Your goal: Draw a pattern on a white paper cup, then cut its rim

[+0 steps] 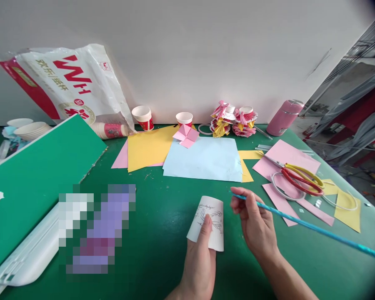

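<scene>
My left hand (201, 262) holds a white paper cup (217, 210) with dark line drawings of leafy branches on its side. The thumb presses on the front; the other fingers are hidden behind or inside the cup. Just to the right, my right hand (258, 221) pinches a long, thin, shiny blue stick (315, 227) near its left end, much like a pen. Its tip points toward the cup but stays apart from it, and the long end slants down to the right.
Light blue paper (203, 158) and yellow paper (150, 148) lie ahead. Scissors (303, 177) rest on pink sheets at right, near a pink bottle (286, 118). Red-white cups (143, 118) and frilled paper crafts (223, 118) line the wall. A green board (46, 166) leans at left.
</scene>
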The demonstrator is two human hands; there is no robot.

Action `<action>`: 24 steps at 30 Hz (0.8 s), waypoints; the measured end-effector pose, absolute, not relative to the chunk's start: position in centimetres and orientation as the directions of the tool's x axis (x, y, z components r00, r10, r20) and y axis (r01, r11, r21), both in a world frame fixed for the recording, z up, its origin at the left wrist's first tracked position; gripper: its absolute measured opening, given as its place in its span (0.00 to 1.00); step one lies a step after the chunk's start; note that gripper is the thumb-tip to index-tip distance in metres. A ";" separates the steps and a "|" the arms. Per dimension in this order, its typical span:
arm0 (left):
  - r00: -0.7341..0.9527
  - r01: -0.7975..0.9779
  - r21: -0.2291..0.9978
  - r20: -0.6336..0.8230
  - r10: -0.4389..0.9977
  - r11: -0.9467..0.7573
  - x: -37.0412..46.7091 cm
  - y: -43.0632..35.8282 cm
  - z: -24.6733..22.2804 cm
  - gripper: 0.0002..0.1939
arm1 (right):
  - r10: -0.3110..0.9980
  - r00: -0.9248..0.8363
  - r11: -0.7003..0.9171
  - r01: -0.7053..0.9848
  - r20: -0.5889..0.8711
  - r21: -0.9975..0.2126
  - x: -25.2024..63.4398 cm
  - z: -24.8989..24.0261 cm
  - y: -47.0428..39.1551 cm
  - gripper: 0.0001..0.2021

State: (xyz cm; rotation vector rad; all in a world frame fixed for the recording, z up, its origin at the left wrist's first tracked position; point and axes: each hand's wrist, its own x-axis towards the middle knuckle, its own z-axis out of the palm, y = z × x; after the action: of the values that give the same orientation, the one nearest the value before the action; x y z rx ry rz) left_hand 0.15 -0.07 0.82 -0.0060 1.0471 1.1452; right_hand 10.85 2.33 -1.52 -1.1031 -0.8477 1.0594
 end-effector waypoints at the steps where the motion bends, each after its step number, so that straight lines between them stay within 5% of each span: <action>1: 0.026 -0.740 0.478 -0.682 0.731 0.472 0.1 0.0 0.7 0.21 | 0.960 0.277 0.102 -0.229 0.036 -0.968 10.8 -1.5 2.2 0.13; 8: 0.083 -0.751 0.459 -0.647 0.758 0.474 0.0 0.0 0.0 0.16 | 0.991 0.130 0.024 -0.118 0.008 -0.993 9.8 -1.1 1.9 0.08; 24: 0.092 -0.768 0.434 -0.653 0.752 0.471 0.1 -0.1 -0.2 0.13 | 0.985 0.170 0.002 0.137 0.026 -0.991 9.4 -1.7 2.0 0.12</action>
State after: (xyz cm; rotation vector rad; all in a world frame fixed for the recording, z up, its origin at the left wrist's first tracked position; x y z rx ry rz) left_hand 0.08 -0.12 -0.20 -0.0207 0.9551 1.1289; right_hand 9.37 2.03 -1.71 -1.3742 -1.1838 1.0023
